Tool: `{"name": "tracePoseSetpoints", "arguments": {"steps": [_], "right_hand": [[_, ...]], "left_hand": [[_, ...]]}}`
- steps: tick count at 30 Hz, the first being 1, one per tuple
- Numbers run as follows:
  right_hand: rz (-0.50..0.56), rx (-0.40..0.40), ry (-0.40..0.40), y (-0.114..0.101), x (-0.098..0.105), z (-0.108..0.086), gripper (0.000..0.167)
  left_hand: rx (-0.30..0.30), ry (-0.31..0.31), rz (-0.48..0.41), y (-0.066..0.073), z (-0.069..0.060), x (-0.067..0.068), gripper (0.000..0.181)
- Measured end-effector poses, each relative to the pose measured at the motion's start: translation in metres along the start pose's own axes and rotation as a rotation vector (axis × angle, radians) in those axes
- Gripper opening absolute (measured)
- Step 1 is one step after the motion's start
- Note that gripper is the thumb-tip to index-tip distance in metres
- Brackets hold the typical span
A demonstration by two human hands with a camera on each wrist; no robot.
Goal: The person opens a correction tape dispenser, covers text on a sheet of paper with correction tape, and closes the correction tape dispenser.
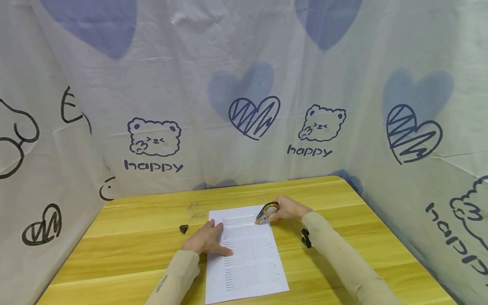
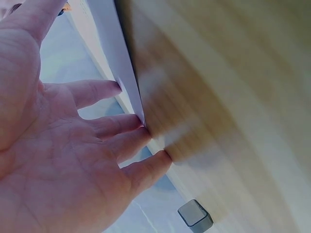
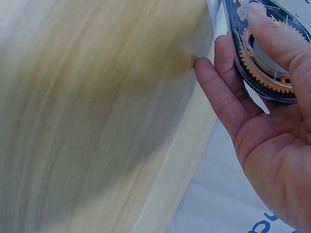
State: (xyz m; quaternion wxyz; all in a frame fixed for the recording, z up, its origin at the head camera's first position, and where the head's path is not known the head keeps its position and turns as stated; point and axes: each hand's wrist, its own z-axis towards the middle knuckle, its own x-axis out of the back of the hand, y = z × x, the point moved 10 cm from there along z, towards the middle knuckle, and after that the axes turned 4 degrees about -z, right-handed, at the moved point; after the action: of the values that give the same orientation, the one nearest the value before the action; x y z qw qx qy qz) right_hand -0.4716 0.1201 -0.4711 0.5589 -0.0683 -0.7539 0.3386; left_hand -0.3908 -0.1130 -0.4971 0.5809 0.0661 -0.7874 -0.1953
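A printed sheet of paper (image 1: pixel 251 262) with lines of text lies on the wooden table. My right hand (image 1: pixel 287 208) grips a correction tape dispenser (image 1: pixel 271 209) near the sheet's upper right edge, its orange tip down at the paper. In the right wrist view the dispenser (image 3: pixel 267 58) shows a clear case and an orange toothed wheel, pinched under the thumb. My left hand (image 1: pixel 207 241) rests on the sheet's left side with fingers spread. Seen from the left wrist, its fingertips (image 2: pixel 158 162) touch the paper edge and the table.
A small dark block (image 1: pixel 184 229) sits on the table (image 1: pixel 145 237) left of the sheet. Behind and on both sides hangs a pale curtain (image 1: pixel 206 156) with hearts and bears. A black object (image 1: pixel 306 238) shows at the right wrist.
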Motion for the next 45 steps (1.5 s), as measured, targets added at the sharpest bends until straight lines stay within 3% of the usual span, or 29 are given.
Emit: {"name": "tracePoseSetpoints", "arguments": {"steps": [15, 32, 45], "right_hand": [[-0.012, -0.01, -0.012, 0.0, 0.005, 0.002, 0.019], [-0.006, 0.017, 0.013, 0.003, 0.006, 0.001, 0.018], [0.104, 0.044, 0.059, 0.011, 0.008, -0.007, 0.019]], "left_hand": [[0.025, -0.011, -0.01, 0.0, 0.002, 0.002, 0.108], [0.011, -0.014, -0.012, 0.002, -0.002, 0.004, 0.107], [0.005, -0.013, -0.015, 0.001, -0.001, 0.003, 0.108]]}}
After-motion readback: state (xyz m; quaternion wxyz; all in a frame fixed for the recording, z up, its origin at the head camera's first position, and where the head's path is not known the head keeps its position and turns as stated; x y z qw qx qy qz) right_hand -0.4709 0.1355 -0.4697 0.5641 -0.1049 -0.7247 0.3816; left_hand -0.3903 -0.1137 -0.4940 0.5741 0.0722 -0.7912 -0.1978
